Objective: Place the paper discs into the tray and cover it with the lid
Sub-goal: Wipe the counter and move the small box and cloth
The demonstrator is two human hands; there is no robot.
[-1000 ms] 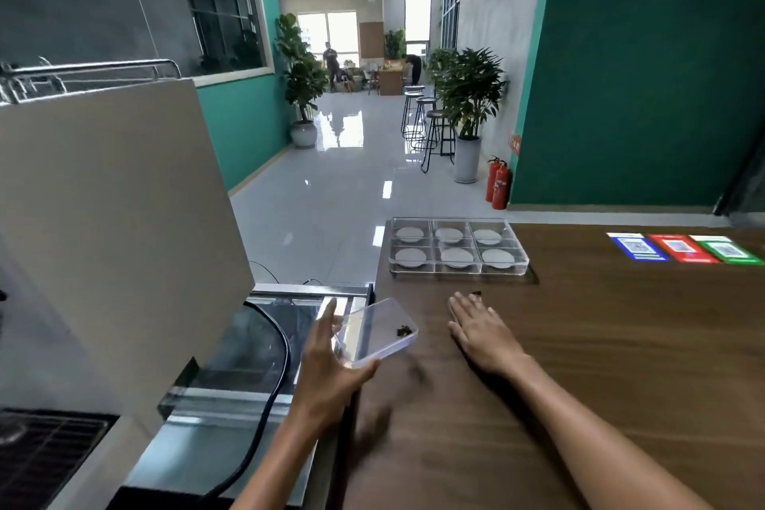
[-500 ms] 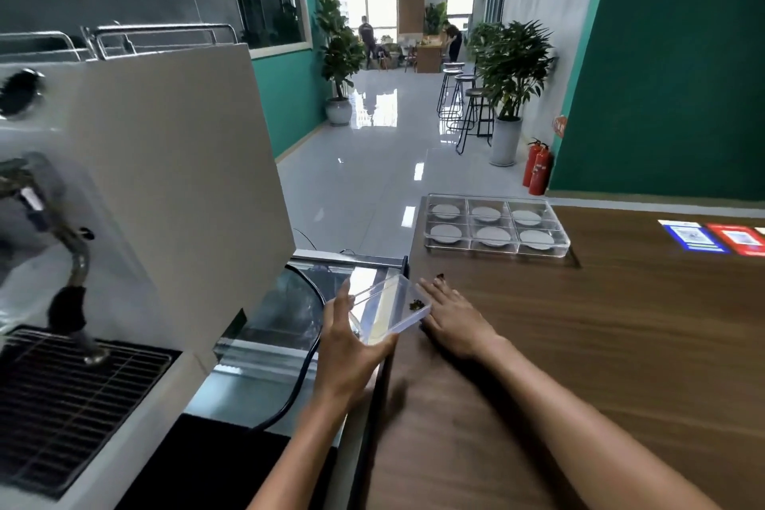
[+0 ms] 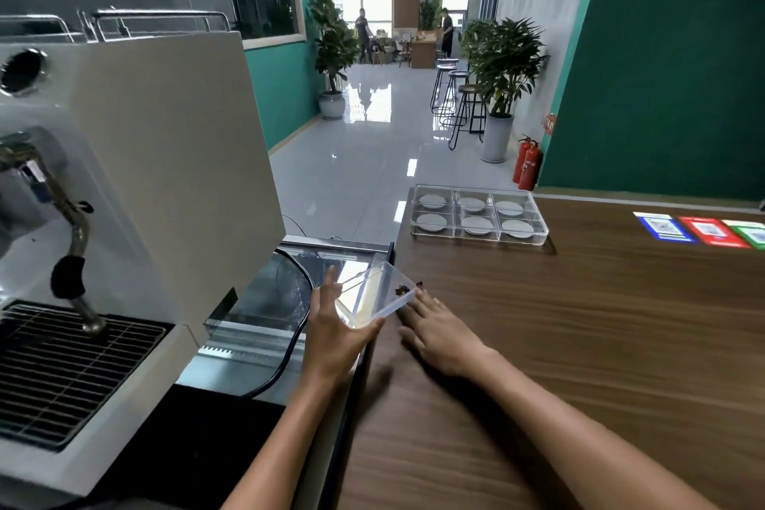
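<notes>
Holding the clear lid (image 3: 374, 294) at the lower centre of the frame, the left hand (image 3: 331, 337) grips its near edge with the thumb on top and the other fingers (image 3: 331, 282) curled behind its left side, so the lid hangs tilted over the left edge of the wooden surface (image 3: 579, 344). A small dark speck (image 3: 400, 290) sits near the lid's right corner; whether it is on the lid or behind it cannot be told. The right hand (image 3: 439, 333) lies palm down on the surface just right of the lid, its fingers loosely spread and holding nothing, their tips close to the lid's right corner.

The tray (image 3: 478, 213) stands well apart, right of centre in the upper half of the frame, at the far edge of the surface. It has six compartments, and each shows one pale paper disc (image 3: 432, 222). By that count, loading looks finished and the covering step is in hand, with the lid lifted but not yet carried over.

The next move calls for bringing the lid up and to the right across the frame to the tray, levelling it, squaring its corners with the tray's rim, and pressing it down evenly. The free right hand could steady the tray, which looks light enough to slide. A coffee machine (image 3: 124, 178) fills the left side, clear of that path.
</notes>
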